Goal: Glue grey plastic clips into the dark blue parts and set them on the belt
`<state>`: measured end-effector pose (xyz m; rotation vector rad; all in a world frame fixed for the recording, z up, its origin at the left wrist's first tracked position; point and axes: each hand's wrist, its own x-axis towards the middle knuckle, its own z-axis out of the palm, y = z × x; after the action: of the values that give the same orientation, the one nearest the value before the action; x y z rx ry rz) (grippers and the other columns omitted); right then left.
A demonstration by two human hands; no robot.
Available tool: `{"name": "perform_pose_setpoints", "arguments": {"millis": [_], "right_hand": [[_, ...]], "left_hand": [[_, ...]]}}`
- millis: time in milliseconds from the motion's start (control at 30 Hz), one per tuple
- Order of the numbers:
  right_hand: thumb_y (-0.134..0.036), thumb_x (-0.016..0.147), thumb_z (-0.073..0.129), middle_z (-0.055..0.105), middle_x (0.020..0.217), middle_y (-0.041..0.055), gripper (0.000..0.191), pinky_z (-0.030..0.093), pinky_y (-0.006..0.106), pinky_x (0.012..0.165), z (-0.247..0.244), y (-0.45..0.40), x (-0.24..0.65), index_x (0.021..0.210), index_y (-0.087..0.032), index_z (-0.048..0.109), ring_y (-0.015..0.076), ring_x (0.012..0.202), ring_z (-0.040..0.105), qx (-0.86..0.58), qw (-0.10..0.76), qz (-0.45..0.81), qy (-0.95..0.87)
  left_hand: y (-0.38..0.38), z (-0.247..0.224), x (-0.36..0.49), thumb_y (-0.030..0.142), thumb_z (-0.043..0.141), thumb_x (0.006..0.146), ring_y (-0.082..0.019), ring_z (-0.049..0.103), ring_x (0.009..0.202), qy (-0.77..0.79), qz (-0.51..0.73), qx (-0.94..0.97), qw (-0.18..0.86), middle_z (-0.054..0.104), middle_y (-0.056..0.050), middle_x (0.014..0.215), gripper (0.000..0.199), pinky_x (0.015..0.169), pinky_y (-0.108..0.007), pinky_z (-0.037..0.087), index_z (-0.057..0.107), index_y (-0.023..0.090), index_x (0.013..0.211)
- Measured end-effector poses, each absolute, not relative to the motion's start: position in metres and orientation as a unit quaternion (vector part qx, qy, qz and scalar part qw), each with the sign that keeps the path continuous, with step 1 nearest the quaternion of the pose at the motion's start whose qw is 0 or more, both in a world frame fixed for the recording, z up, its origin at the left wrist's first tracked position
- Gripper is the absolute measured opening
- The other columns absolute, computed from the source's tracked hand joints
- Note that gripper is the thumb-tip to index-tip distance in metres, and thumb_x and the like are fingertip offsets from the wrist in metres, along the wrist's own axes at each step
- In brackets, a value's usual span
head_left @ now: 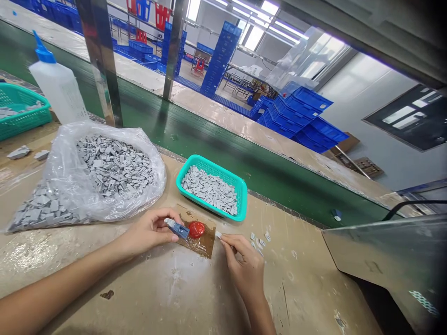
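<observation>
My left hand (153,230) pinches a small dark blue-grey plastic housing with a light grey end (179,229), tilted over a brown board (206,246). On that board sits a glossy red blob of paste (196,229), just right of the housing. Between the thumb and fingertips of my right hand (244,260) is a small light grey plastic piece (218,234), held at the board's right edge. Several similar grey pieces (261,242) lie loose on the table behind my right hand.
A teal basket (240,204) of grey pieces stands beyond the board. To the left are an open plastic bag (157,172) full of grey parts, a white squeeze bottle (59,88) and another green basket (24,128). A green conveyor belt (279,186) runs behind.
</observation>
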<state>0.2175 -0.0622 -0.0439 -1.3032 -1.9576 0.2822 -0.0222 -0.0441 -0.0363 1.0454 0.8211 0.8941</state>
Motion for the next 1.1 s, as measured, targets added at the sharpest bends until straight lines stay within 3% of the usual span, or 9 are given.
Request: {"name": "perform_pose_setpoints", "arguments": {"millis": [267, 433, 533, 833, 1100], "right_hand": [[-0.017, 0.08, 0.053, 0.063, 0.077, 0.0047, 0.012, 0.048, 0.03, 0.061, -0.027, -0.068, 0.211, 0.078, -0.02, 0.065, 0.0183, 0.07, 0.058, -0.505, 0.391, 0.121, -0.759], [-0.013, 0.075, 0.06, 0.062, 0.079, 0.0026, 0.016, 0.05, 0.024, 0.058, -0.008, -0.088, 0.184, 0.086, -0.024, 0.066, 0.0167, 0.071, 0.058, -0.513, 0.487, 0.251, -0.661], [-0.009, 0.074, 0.06, 0.062, 0.082, 0.0015, 0.025, 0.051, 0.022, 0.063, -0.003, -0.101, 0.167, 0.09, -0.027, 0.066, 0.0152, 0.074, 0.059, -0.482, 0.51, 0.316, -0.638], [-0.007, 0.076, 0.059, 0.063, 0.084, 0.0055, 0.023, 0.053, 0.032, 0.072, -0.008, -0.109, 0.159, 0.087, -0.024, 0.068, 0.0197, 0.08, 0.061, -0.464, 0.488, 0.321, -0.666], [-0.006, 0.079, 0.05, 0.05, 0.116, 0.0091, 0.039, 0.051, 0.038, 0.08, -0.026, -0.123, 0.146, 0.111, -0.027, 0.057, 0.0239, 0.101, 0.053, -0.465, 0.46, 0.274, -0.705]], "left_hand": [[-0.051, -0.035, -0.016, 0.016, 0.066, 0.063, -0.012, 0.052, 0.071, 0.337, 0.39, 0.44, 0.735, 0.057, -0.002, 0.077, 0.022, 0.067, -0.024, 0.035, 0.054, 0.014, 0.082], [-0.06, -0.032, -0.011, 0.015, 0.064, 0.067, -0.013, 0.053, 0.077, 0.291, 0.381, 0.419, 0.771, 0.057, -0.003, 0.082, 0.019, 0.073, -0.026, 0.037, 0.052, 0.015, 0.083], [-0.068, -0.029, -0.008, 0.017, 0.062, 0.069, -0.011, 0.051, 0.074, 0.266, 0.38, 0.413, 0.784, 0.055, -0.002, 0.081, 0.017, 0.07, -0.025, 0.036, 0.051, 0.015, 0.082], [-0.078, -0.023, -0.008, 0.014, 0.062, 0.07, -0.01, 0.052, 0.072, 0.278, 0.374, 0.433, 0.772, 0.054, 0.001, 0.077, 0.015, 0.067, -0.023, 0.039, 0.05, 0.015, 0.079], [-0.079, -0.028, -0.008, 0.015, 0.063, 0.07, -0.012, 0.053, 0.077, 0.302, 0.436, 0.468, 0.707, 0.052, 0.0, 0.08, 0.011, 0.07, -0.024, 0.041, 0.055, 0.016, 0.077]]}}
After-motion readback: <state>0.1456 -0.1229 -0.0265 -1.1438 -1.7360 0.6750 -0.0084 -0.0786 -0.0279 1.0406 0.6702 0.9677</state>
